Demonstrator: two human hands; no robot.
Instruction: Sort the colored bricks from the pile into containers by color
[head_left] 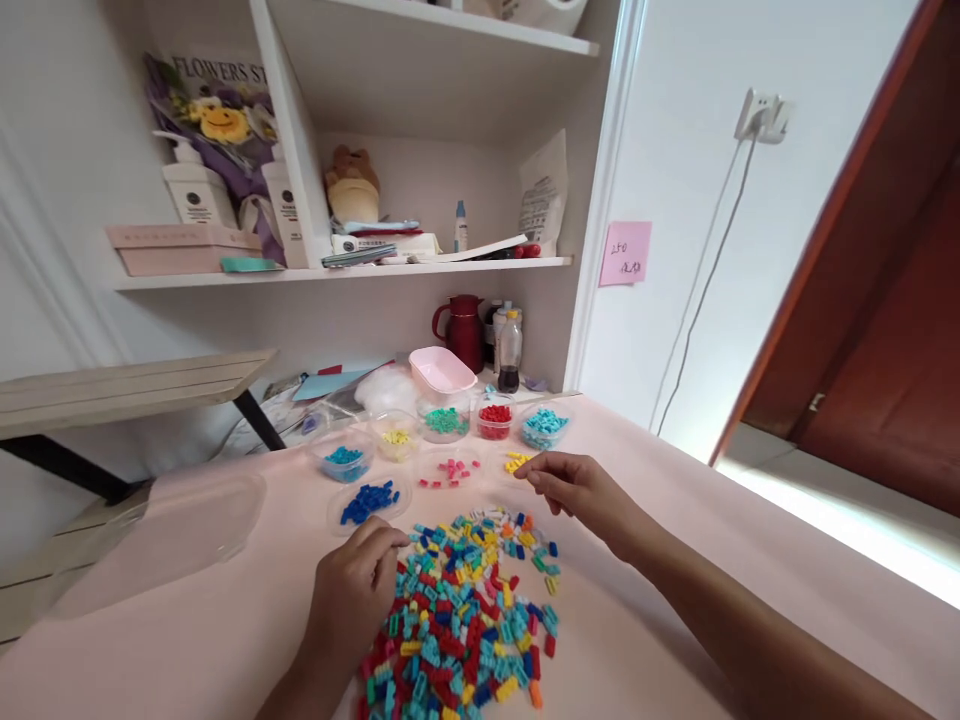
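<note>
A mixed heap of small toy building bricks in many colours lies in the middle of the table. At the heap's upper left edge is my left hand, its fingers curled in; whatever they may hold is hidden. My right hand reaches over the far right side, fingertips drawn together at a few yellow bricks on a clear shallow lid. I cannot make out what is between those fingertips. Dark blue bricks lie in a clear dish just beyond my left hand. Pink bricks are spread to the left of the yellow ones.
Clear tubs behind hold blue bricks, pale yellow bricks, green bricks, red bricks and light blue bricks. A transparent lid lies left. Behind stand a pink basin, a red jug and a bottle.
</note>
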